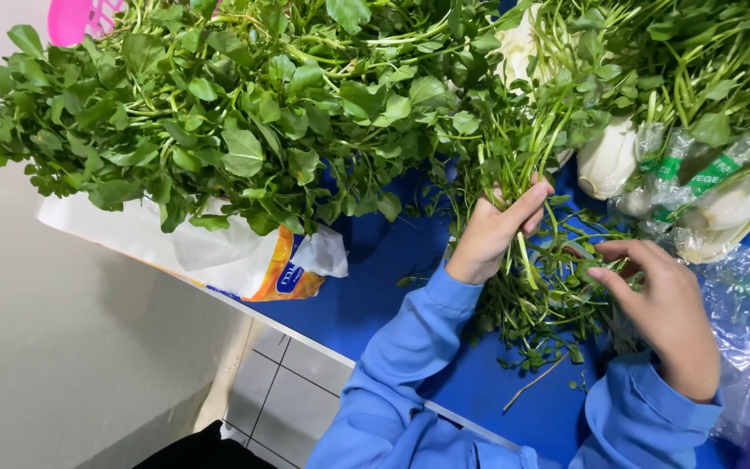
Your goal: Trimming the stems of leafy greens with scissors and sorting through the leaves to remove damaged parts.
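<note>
While left hand [495,227] clamps stem bunch [527,187] upright, leaves away, right hand [666,306] half-open, fingertips touching loose sprigs [557,304].

Glossy clear plastic wrap [744,339], matt blue tabletop [375,287], cloth sleeves [410,365]

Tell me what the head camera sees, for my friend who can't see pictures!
The left hand grips a bunch of thin green leafy stems over a blue table top, while the right hand touches loose green sprigs beside it. A big heap of green leaves lies on a white plastic bag to the left.
</note>
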